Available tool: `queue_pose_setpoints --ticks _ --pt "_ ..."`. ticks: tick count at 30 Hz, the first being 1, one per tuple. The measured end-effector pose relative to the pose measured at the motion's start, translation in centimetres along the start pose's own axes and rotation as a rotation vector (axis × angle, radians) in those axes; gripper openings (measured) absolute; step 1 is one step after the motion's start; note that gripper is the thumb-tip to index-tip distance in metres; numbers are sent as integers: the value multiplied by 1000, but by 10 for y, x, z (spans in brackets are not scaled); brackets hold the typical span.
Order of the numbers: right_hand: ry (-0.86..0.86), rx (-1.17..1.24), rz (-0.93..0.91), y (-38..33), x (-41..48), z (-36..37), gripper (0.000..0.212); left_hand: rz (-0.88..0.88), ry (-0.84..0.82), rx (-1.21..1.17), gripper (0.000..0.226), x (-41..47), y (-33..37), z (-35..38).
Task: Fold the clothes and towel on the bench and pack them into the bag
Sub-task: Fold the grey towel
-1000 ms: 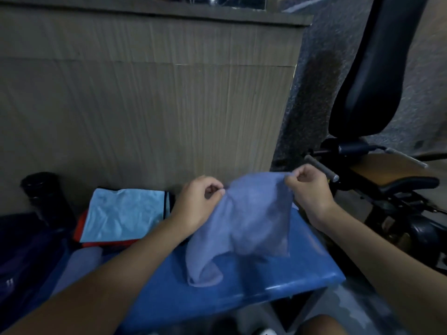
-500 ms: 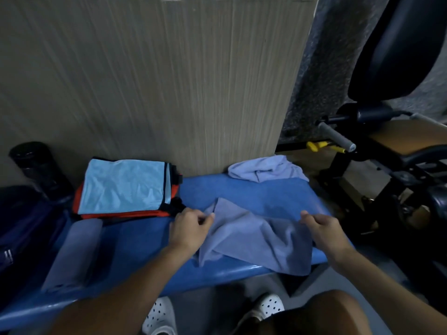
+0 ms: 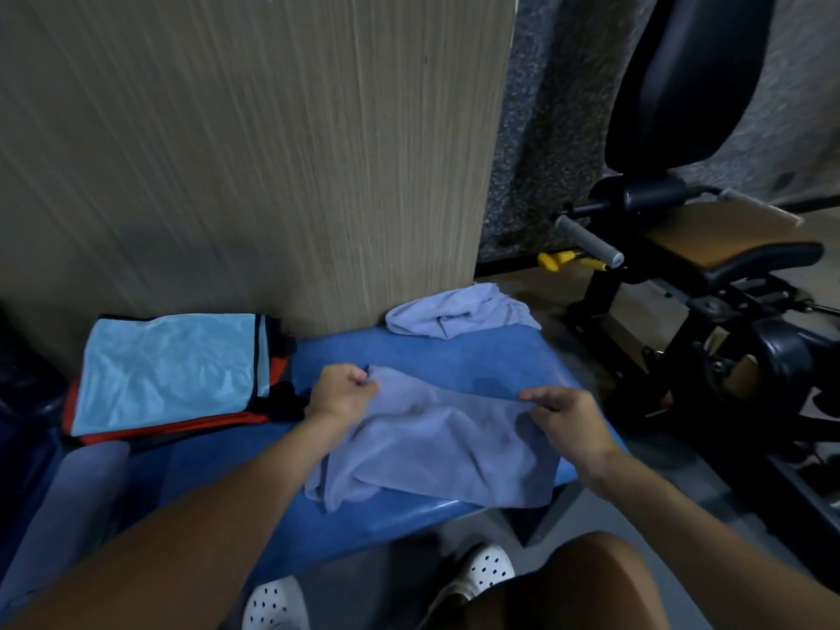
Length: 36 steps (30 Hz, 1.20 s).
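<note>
— Why is it all laid out on the blue bench (image 3: 409, 352)?

— It's a flat top to fold on, I'd say. At the left end, against the back edge, a red-and-black bag (image 3: 150, 431) lies flat with a light-blue piece (image 3: 168, 370) squared off on it, probably done and waiting.

— And the one being worked on?

— The lilac cloth (image 3: 445, 452) lies at the right end, with its near side hanging a little over the front edge. It's rumpled in the middle, so I judge the top edge is being pulled straight before the first fold.

— The heap behind it?

— A crumpled cloth (image 3: 459, 311) at the back right corner, well apart from the hands. I'd guess it's parked there for its turn.

— How is the cloth held?

— The left hand (image 3: 341, 393) pinches the cloth's far left corner between thumb and curled fingers. The right hand (image 3: 572, 420) has the far right corner nipped between thumb and nearly straight fingers, as best I can see. Both grips are narrow and set wide apart, which keeps that edge taut.
</note>
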State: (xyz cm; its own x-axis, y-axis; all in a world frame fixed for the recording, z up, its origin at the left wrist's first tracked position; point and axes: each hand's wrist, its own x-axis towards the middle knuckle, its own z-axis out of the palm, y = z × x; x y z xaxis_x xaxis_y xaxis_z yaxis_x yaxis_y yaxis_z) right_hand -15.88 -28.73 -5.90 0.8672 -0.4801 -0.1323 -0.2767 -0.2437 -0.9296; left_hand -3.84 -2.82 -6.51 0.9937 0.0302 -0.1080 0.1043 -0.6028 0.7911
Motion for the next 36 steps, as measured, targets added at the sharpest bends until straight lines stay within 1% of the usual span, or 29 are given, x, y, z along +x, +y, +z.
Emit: queue_pose_setpoints --ticks 2,4,6,8,10,12,15,17,19,20,22,23,24,25,27,28,30,33,35,36 --pt "34 88 -30 -14 1 -6 26 67 72 -114 28 0 18 -12" --pt "89 228 -76 -35 1 -13 17 121 122 -232 29 -1 44 -30" --pt "152 346 -152 -58 1 -21 17 203 178 -306 21 -3 70 -52" --pt "211 411 -223 -76 1 -31 15 278 208 -379 13 -7 88 -73" --pt "261 468 -249 -85 2 -38 12 336 219 -400 8 -14 93 -86" --pt "307 458 -245 -81 4 -41 11 351 198 -372 8 -22 85 -90" --pt "331 342 -140 -57 4 -40 16 289 61 -384 24 -33 58 -87" --pt "269 319 -25 -39 3 -40 21 247 -33 -352 27 -40 45 -82" --pt "146 371 44 -31 -3 -40 14 223 -59 -318 23 -46 38 -79" --pt "81 367 51 -30 -7 -39 19 214 -56 -305 22 -48 37 -79" --pt "-45 286 44 -25 -14 -38 41 206 -61 -302 21 -51 34 -79" --pt "-97 242 44 -23 -18 -37 46 209 -68 -304 22 -52 34 -81" --pt "-137 201 51 -23 -22 -37 45 219 -73 -304 23 -53 34 -83" --pt "-154 153 54 -25 -25 -37 40 234 -77 -301 25 -53 35 -85" --pt "-115 50 28 -32 -27 -40 27 268 -71 -290 26 -54 39 -91" --pt "-85 36 7 -38 -27 -42 24 286 -56 -281 26 -54 42 -95" --pt "-31 131 -34 -55 -26 -47 25 321 -19 -282 27 -55 50 -106" --pt "42 361 -67 -95 -26 -57 24 369 -2 -331 27 -56 68 -129" --pt "-34 460 -119 -122 -29 -68 15 406 3 -346 26 -61 84 -146" --pt "-82 428 -168 -133 -29 -74 27 427 3 -352 25 -63 93 -154"
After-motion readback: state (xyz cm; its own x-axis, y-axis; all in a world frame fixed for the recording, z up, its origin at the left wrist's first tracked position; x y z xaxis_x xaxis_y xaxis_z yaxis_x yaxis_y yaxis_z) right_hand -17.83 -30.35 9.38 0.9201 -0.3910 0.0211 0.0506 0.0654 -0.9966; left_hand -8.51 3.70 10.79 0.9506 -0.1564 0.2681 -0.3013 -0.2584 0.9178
